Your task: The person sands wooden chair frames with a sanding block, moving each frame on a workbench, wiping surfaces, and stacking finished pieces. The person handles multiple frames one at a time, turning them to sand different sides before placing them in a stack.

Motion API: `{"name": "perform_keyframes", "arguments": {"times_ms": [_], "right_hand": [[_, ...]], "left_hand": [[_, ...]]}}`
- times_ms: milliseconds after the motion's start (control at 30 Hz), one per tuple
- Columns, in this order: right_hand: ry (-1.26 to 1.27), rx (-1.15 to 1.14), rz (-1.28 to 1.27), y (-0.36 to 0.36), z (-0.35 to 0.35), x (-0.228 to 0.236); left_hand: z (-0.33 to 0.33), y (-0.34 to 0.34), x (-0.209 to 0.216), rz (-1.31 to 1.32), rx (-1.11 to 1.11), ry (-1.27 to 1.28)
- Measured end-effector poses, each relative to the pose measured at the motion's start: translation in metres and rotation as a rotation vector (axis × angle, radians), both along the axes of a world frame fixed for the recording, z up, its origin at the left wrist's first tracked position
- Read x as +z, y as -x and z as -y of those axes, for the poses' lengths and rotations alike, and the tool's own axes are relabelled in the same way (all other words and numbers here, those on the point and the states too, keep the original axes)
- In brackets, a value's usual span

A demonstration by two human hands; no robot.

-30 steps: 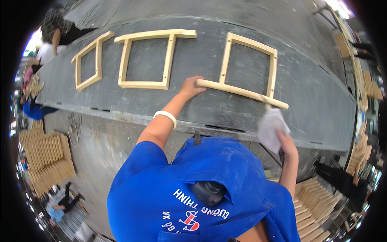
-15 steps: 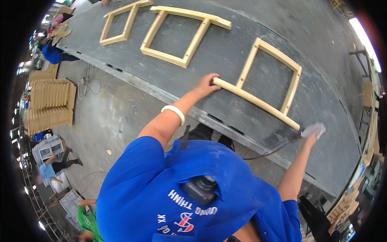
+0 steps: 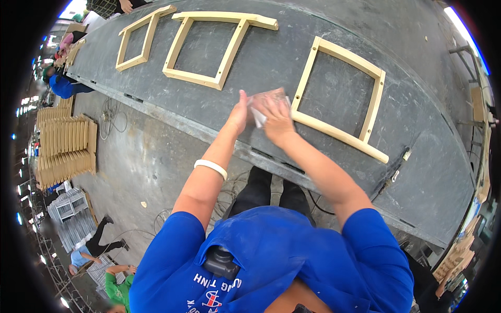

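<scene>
Just beyond the table (image 3: 172,112) edge, we hold a small sheet of sandpaper (image 3: 263,104) between both hands: right hand (image 3: 276,117) fingers curled closed on it, left hand (image 3: 237,112) flat against its left side, fingers straight and together. Immediately right lies the nearest wooden frame (image 3: 339,96) (its long bottom rail runs down-right), closer to our right hand. Farther left rest two more frames (image 3: 209,44), well clear

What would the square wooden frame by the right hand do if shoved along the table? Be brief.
The wooden frame probably slides flat rather than rolling or tipping: it lies flat on the grey table. Its thin pale slats suggest it is light. Its joined corners may rack if pushed on one overhanging end.
</scene>
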State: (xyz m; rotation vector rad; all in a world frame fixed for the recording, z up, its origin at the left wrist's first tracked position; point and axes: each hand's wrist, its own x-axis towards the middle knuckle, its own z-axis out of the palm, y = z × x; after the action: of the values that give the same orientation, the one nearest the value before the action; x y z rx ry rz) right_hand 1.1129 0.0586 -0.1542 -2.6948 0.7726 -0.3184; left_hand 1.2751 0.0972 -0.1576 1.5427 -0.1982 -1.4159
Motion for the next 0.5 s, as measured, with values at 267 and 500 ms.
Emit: {"name": "perform_keyframes", "arguments": {"times_ms": [267,500], "right_hand": [[0.120,-0.143,-0.213,0.067,-0.003,0.010],[-0.037,0.040,0.040,0.010,0.008,0.009]], "left_hand": [[0.009,-0.012,-0.001,-0.034,-0.205,0.101],[0.017,-0.029,-0.004,-0.274,-0.139,0.067]]}}
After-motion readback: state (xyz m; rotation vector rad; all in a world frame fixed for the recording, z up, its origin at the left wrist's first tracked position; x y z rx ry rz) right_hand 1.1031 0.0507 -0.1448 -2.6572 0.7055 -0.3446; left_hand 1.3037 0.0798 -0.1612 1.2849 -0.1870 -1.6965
